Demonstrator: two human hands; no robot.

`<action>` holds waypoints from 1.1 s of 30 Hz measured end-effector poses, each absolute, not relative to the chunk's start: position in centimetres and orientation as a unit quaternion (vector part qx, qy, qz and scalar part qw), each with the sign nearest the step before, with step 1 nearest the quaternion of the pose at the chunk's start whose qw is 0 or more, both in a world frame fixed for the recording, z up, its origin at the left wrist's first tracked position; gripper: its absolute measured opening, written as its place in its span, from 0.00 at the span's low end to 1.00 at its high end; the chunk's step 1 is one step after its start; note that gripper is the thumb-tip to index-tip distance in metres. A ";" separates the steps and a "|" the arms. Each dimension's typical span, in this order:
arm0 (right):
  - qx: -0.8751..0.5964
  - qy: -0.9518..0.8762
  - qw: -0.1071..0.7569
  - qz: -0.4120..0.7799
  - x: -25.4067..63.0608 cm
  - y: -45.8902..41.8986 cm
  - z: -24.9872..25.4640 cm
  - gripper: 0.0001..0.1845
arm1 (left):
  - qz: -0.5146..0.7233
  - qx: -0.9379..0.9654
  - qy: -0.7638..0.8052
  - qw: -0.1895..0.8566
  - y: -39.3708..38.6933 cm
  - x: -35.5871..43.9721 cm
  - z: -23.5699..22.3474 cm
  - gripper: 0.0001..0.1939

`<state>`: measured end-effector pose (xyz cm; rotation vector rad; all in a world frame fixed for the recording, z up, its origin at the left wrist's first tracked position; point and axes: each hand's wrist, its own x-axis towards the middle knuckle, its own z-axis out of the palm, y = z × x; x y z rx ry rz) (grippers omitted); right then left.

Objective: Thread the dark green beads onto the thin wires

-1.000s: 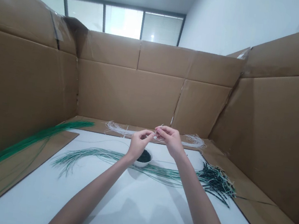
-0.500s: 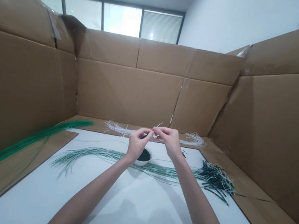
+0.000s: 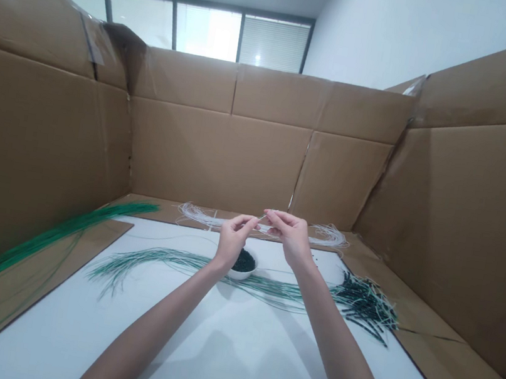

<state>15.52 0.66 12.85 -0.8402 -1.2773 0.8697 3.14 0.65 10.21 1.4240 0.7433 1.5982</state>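
Upper middle of the board, both hands are raised, fingertips nearly meeting; the left hand (image 3: 232, 242) and the right hand (image 3: 292, 236) each pinch a thin strand (image 3: 263, 217), held between them in the frame's centre. Just below the left hand stands a white bowl (image 3: 240, 276) of small black beads (image 3: 246, 261); a bundle of thin green strands (image 3: 148, 254) runs past it from centre left to the dark, beaded-looking ends (image 3: 369, 305) at right. White strands (image 3: 329, 235) lie behind the hands, along the far edge of the white bench (image 3: 224, 318); brighter green strands (image 3: 35, 244) slant down the left side. Cardboard walls (image 3: 214, 158) bound the movement left, rear and right — toward the bottom, the bench runs out of frame.
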 end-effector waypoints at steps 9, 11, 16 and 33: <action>-0.373 -0.585 0.617 0.372 15.6 0.8 12.7 0.14 | 0.627 0.598 0.317 0.386 0.7 3.0 10.0 0.16; -0.371 -0.586 0.612 0.380 15.7 0.7 12.8 0.13 | 0.626 0.603 0.320 0.378 0.6 3.1 10.0 0.15; -0.375 -0.582 0.607 0.390 16.0 0.7 13.0 0.12 | 0.614 0.615 0.319 0.378 0.9 3.2 9.9 0.14; -0.406 -0.570 0.624 0.347 16.1 1.2 12.8 0.15 | 0.594 0.612 0.302 0.426 1.4 3.2 9.3 0.14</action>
